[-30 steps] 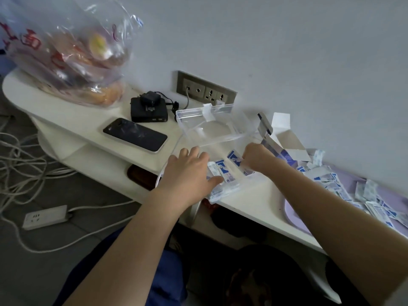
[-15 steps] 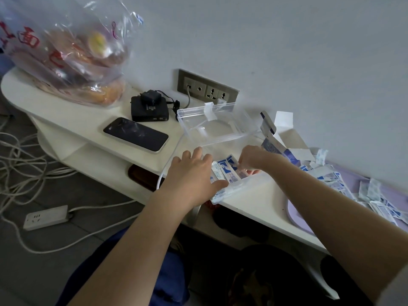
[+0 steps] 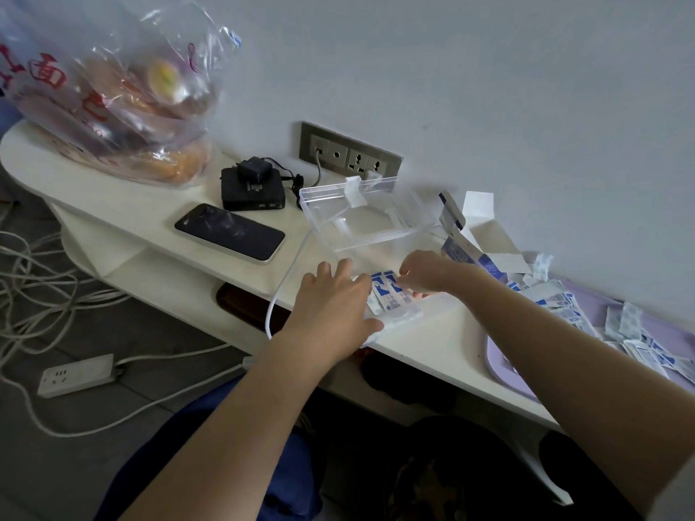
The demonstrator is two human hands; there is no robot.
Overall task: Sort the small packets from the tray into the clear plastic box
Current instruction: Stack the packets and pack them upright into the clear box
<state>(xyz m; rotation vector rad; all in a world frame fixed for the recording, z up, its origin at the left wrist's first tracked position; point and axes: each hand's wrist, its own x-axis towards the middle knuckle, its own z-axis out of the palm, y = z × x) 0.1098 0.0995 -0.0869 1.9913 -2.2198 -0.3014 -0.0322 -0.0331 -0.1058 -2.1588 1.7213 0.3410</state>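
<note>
Hazard 1: the clear plastic box (image 3: 399, 320) sits at the near edge of the surface (image 3: 432, 345), so downward or outward pressure from my left hand (image 3: 331, 306) could, in my judgement, tip or slide it over that edge. The left fingers (image 3: 340, 270) lie spread and fairly straight on the box's 9 o'clock side, with the thumb along the front rim, bracing rather than gripping. Hazard 2: the packets (image 3: 389, 295) in the box are thin and probably slippery, so a careless nudge could knock the row flat or out of order. My right hand (image 3: 425, 274) is over the 3 o'clock side of the box, its fingers curled down onto the packets. I cannot tell whether they pinch one or only press it. Hazard 3: the white cable (image 3: 286, 280) loops close to my left wrist at 9 o'clock and could snag. Appearance: the packets are white with blue print, standing side by side in the box. The transparent lid (image 3: 361, 216) is open and tilted back at 12 o'clock. The remaining packets (image 3: 564, 312) are heaped on the lilac tray (image 3: 502, 366) at 3 o'clock.
</note>
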